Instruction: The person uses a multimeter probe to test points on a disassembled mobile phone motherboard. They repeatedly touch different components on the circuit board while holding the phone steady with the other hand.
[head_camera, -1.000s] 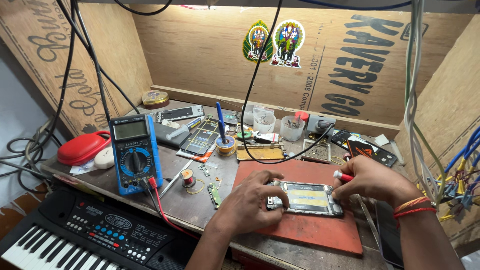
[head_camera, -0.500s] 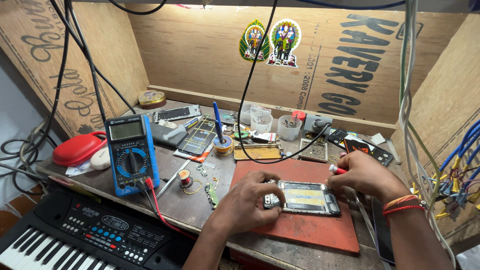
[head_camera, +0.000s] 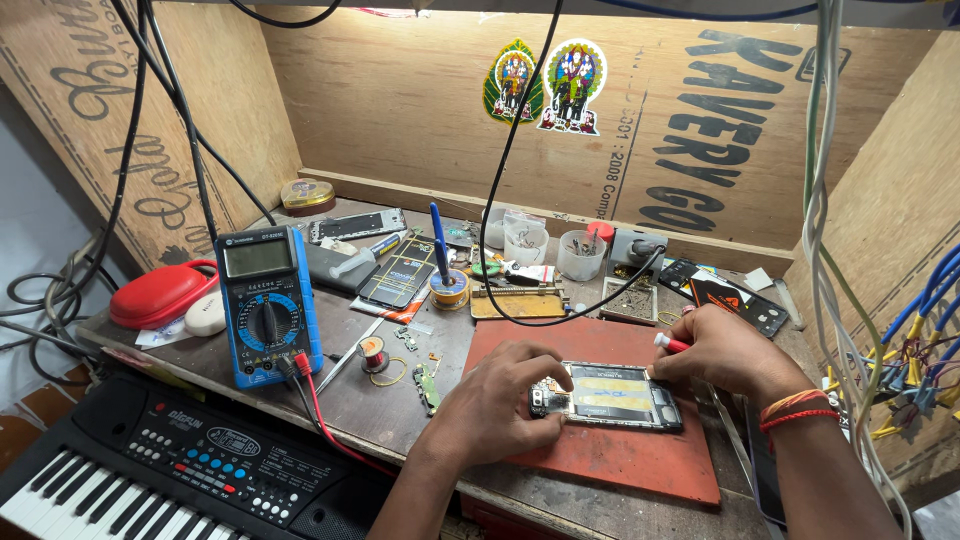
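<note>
Keyboard (head_camera: 150, 475), black with white keys, nearest at 7 o'clock, below bench edge (head_camera: 300, 410).

Opened phone (head_camera: 610, 397) flat on red work mat (head_camera: 620, 455), back cover off, yellow-taped inside showing, lengthwise between both hands. Left hand (head_camera: 495, 405) at phone's 9 o'clock end, fingers curled and pressed against that short edge, thumb on near side; holding phone down. Right hand (head_camera: 725, 350) at phone's 2 o'clock corner, fingertips pinched on red-handled tool (head_camera: 672, 343), white tip end toward 9 o'clock, just above phone's far right corner. Contact of tool tip with phone: cannot tell. Red and orange thread bands (head_camera: 795, 410) on right wrist.

Small green circuit board (head_camera: 427, 385) at 9 o'clock of left hand, near it. Solder spool (head_camera: 372, 352) just beyond, at 10 o'clock. Blue multimeter (head_camera: 268, 305) propped upright farther to 9 o'clock, red and black leads (head_camera: 315, 400) plugged in at base. Red case (head_camera: 160, 293) at far 9 o'clock, white oval object (head_camera: 206, 315) touching it.

Beyond mat at 12 o'clock: brass-coloured plate (head_camera: 518, 303), clear cups (head_camera: 580, 255) of small parts, blue-handled tool (head_camera: 438, 230) standing in yellow tape roll (head_camera: 449, 288). Black cable (head_camera: 520, 130) hanging from above, looping down over plate. Plywood back wall (head_camera: 400, 90) at 12 o'clock with two stickers (head_camera: 545, 85).
</note>
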